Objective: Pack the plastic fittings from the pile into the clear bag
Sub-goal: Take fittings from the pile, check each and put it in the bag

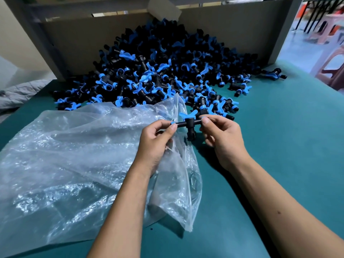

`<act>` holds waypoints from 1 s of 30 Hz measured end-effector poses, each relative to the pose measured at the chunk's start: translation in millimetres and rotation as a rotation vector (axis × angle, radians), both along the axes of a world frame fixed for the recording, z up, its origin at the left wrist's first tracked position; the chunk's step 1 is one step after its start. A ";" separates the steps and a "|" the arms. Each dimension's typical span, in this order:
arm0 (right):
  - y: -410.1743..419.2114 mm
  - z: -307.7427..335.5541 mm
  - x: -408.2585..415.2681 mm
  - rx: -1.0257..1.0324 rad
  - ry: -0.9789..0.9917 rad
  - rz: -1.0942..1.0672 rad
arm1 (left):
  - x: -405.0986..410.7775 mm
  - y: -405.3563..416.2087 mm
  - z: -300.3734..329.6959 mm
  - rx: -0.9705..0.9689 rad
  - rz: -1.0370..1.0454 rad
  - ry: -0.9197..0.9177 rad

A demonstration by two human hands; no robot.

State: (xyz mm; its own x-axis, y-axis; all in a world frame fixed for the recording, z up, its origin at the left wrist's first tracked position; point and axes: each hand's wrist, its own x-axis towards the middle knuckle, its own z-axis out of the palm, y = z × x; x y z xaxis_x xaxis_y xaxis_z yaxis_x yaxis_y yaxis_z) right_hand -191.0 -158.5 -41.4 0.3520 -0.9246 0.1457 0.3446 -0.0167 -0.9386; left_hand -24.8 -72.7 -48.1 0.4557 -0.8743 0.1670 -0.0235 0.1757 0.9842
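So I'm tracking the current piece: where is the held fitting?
Centre of the head view: fitting pinched between left hand and right hand, above the bag's edge.

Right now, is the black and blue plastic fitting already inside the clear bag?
No, both hands hold the black and blue plastic fitting outside the clear bag.

The clear bag (pixel 70 164) runs off the left edge; its contents are indiscernible through glare.

Black-and-blue fittings (pixel 167 71), teal table (pixel 279 127)
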 end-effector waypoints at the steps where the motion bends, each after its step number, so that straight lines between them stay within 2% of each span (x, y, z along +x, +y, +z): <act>1: 1.5 -0.3 -0.1 -0.049 0.042 0.049 | -2.2 -0.4 -0.1 -0.003 -0.008 -0.041; 4: 4.8 -0.2 -1.4 -0.136 0.144 0.178 | -7.0 -0.5 -0.8 0.018 -0.032 -0.183; 6: 4.7 -0.1 -2.1 -0.136 0.149 0.175 | -7.9 1.4 0.9 0.024 -0.036 -0.188; 11: 0.4 -0.8 1.3 -0.008 0.052 -0.126 | -3.2 1.8 0.4 0.024 0.051 -0.093; 13: 0.3 -1.8 1.6 -0.022 0.065 -0.203 | -5.1 1.5 -0.8 0.020 0.092 -0.094; 15: 3.4 -3.1 2.3 -0.216 0.190 -0.255 | -7.3 1.6 -1.4 0.016 0.160 -0.089; 18: 12.2 -2.0 4.7 -0.586 0.432 -0.208 | -9.3 1.3 -0.6 0.029 0.232 -0.095; 21: 13.1 -1.8 6.5 -0.705 0.568 -0.227 | -11.2 1.6 1.4 0.011 0.184 -0.081; 23: 12.7 -2.0 6.2 -0.643 0.534 -0.256 | -12.2 1.9 3.2 0.008 0.144 -0.096; 24: 12.1 -1.6 5.9 -0.546 0.468 -0.243 | -12.2 2.1 3.9 -0.002 0.126 -0.093; 27: 6.3 4.5 0.5 -0.039 0.063 -0.071 | -7.9 1.6 3.5 -0.044 0.137 -0.074; 30: -0.7 11.4 -8.8 0.291 -0.158 0.057 | -1.1 1.1 1.1 -0.068 0.164 -0.047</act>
State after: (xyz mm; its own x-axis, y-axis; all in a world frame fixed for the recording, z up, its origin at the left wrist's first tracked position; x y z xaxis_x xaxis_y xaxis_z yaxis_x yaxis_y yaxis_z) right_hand -199.8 -159.2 -29.9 0.3983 -0.9150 -0.0649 0.4791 0.2678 -0.8359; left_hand -25.9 -71.6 -47.0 0.5816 -0.7749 0.2476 -0.1031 0.2317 0.9673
